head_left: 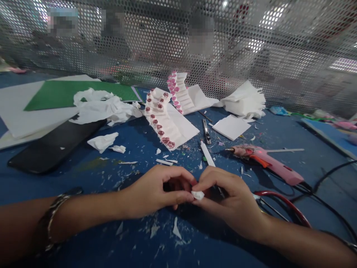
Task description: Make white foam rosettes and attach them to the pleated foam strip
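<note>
Paper piece | left fingers, right fingers pinching it | scraps around; glue gun at right

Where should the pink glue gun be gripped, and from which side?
Probably around its handle, the right hand coming from the right: the pink glue gun lies on its side, its nozzle points left, and the handle slants toward the cord, away from that tip.
</note>
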The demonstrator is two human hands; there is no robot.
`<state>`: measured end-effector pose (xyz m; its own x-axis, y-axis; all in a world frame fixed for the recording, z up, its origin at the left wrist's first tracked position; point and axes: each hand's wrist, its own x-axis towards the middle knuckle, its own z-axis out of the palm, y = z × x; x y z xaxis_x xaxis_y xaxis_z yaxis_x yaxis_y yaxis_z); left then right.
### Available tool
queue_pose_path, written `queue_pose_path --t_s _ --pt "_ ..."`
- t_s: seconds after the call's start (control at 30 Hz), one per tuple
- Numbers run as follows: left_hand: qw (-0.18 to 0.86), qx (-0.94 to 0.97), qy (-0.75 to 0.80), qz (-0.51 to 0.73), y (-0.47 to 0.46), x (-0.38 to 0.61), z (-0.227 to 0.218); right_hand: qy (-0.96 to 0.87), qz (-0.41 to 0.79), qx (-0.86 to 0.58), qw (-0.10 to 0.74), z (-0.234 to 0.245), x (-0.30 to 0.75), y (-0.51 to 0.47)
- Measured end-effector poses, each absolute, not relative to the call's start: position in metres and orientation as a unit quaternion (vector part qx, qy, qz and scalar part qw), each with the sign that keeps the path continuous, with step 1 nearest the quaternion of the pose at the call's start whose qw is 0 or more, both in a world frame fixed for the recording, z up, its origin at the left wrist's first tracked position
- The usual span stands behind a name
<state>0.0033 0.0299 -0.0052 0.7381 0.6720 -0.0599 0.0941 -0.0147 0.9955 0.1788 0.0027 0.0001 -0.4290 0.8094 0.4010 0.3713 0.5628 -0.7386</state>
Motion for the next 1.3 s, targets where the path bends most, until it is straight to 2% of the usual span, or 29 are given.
queue_pose_path --t_s 0.1,0.3,0.5,0.77,1.07,1.3 --pt "0.596 0.719 0.273 0.233 0.0307 0.0032 -0.0056 -0.824 0.240 -0.344 0.382 -0.0004 0.1793 0.0051" --pt "0.426 0.822 0.263 0.273 0.0295 0.0040 -0.0070 -0.831 0.211 -0.351 0.377 -0.0022 0.1770 0.0074" --pt "0.366 0.864 0.241 0.247 0.0286 0.0050 -0.0088 -0.849 0.183 -0.343 0.358 -0.0066 0.1780 0.0056" --pt "0.336 0.859 0.279 0.268 0.0285 0.0055 -0.0124 -0.857 0.184 -0.359 0.320 -0.0029 0.1756 0.0062" --pt "0.364 0.851 0.246 0.287 0.0284 0.0019 -0.0080 -0.849 0.215 -0.307 0.374 -0.0019 0.1773 0.0048" --pt "0.380 0.845 0.255 0.276 0.0276 0.0027 -0.0067 -0.833 0.227 -0.327 0.383 -0.0023 0.1772 0.0049"
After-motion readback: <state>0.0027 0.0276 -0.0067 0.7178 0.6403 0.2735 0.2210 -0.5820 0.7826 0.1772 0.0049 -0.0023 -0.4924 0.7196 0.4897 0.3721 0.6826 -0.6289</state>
